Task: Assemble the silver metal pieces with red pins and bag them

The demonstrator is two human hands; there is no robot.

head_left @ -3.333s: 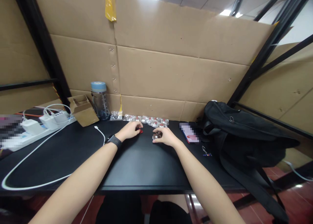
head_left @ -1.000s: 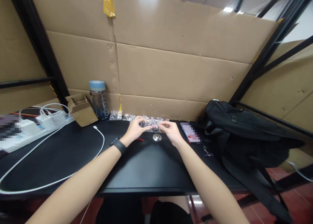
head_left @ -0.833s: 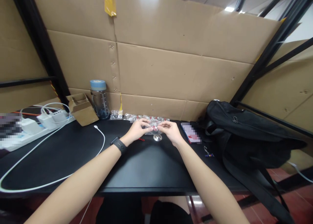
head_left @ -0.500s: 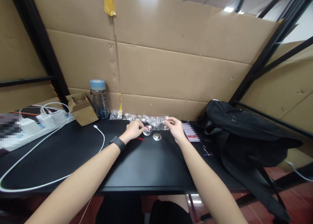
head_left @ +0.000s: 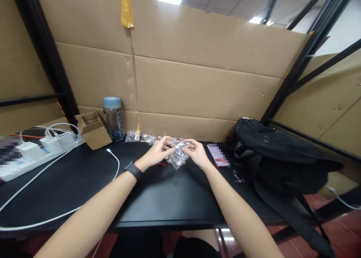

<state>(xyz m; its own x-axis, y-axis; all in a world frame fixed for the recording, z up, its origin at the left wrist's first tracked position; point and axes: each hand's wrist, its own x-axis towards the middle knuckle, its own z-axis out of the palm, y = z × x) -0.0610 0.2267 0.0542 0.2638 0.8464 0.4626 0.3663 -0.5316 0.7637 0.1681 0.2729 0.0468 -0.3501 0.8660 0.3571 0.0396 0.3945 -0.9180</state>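
My left hand (head_left: 161,152) and my right hand (head_left: 195,153) meet over the middle of the black table, each pinching the upper edge of a clear plastic bag (head_left: 177,160). Shiny silvery contents show through the crinkled plastic, but their kind is not clear. The bag hangs just above the tabletop, or touches it; I cannot tell which. A thin red cord (head_left: 161,164) lies beside my left hand. Behind my hands, several small clear packets (head_left: 149,139) with silver and red pieces lie in a row along the cardboard wall. The round metal pieces are not distinctly visible.
At left stand a blue-lidded bottle (head_left: 113,119), an opened cardboard box (head_left: 94,132) and a power strip (head_left: 36,156) with white cables. On the right are a phone (head_left: 217,155), a small keychain (head_left: 238,177) and a black bag (head_left: 276,156) with hanging straps.
My left hand no longer visibly holds the round metal piece, and the one on the table has gone from view. Both hands have come together on the plastic bag, now nearer me.
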